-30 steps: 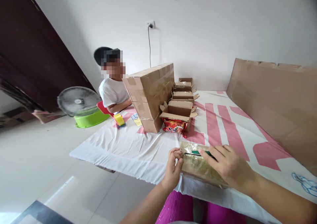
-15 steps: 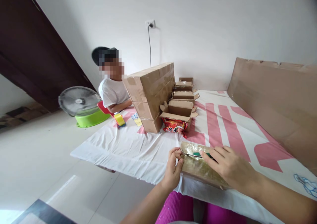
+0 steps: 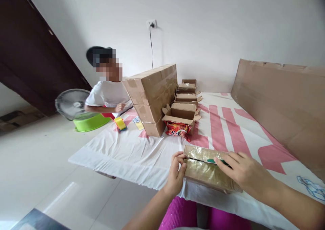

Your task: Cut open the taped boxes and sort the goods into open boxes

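A taped cardboard box lies at the table's near edge, with shiny clear tape over its top seam. Gripping the box's left end is my left hand, thumb at the near side and fingers curled by the seam. My right hand is closed round a green-handled utility knife held almost flat along the seam. A dark slit runs through the tape to the left of the knife. The knife's far end is hidden under my right fingers.
Stacked sealed boxes stand beyond, beside a row of open boxes. A red noodle packet leans against the nearest open one. A yellow tape dispenser, a seated person, a fan and a large cardboard sheet are around.
My right hand has drawn the knife rightward along the seam, and more of the slit shows. My left hand keeps its grip on the box. The other person's hand has risen.
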Available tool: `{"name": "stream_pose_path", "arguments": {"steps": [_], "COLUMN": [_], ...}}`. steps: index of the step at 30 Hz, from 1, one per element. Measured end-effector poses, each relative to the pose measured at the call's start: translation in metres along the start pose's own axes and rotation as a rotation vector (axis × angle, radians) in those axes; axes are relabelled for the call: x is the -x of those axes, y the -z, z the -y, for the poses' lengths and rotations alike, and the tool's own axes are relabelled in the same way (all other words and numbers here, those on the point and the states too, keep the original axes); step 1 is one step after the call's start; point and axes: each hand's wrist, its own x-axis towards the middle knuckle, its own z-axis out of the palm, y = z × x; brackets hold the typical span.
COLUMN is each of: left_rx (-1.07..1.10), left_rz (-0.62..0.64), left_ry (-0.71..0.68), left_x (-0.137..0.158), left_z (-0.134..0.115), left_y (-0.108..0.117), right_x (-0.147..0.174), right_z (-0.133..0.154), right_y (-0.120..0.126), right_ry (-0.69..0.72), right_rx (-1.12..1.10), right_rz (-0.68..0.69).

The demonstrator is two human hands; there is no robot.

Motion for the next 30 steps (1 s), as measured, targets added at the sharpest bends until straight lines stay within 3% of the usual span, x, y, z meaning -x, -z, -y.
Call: {"name": "stream_pose_path", "arguments": {"steps": [4,10,14,17,22,25,30], "left_rx": [-0.002,-0.094,-0.017,-0.091,-0.317,-0.426,-0.57], "left_rz": [0.013,0.044,0.29,0.459,0.327,0.365,0.556], "left_ry": [-0.024,-0.221,-0.331,-0.36,-0.432,-0.43,-0.503], "left_x": [0.001,0.01,0.012,0.011,0.01,0.006,-0.004], "left_z": [-0.001,-0.014,-0.038,-0.051,-0.055,-0.059,-0.065], "left_y": [0.001,0.016,0.028,0.028,0.015,0.011,0.011], "right_x": [0.024,0.06,0.077,0.083,0.084,0.092,0.123], "right_z": [-0.007,-0.013,-0.013,-0.011,-0.009,-0.008,-0.006], "right_y": [0.012,0.019,0.015,0.011,0.007,-0.001,-0.036], "right_ry": [-0.089,-0.195,-0.277,-0.338,-0.424,-0.556,-0.967], "right_rx": [0.021,0.093,0.072,0.043,0.003,-0.025,-0.248], "right_rz": [0.016,0.021,0.02,0.04,0.022,0.002,0.021]}}
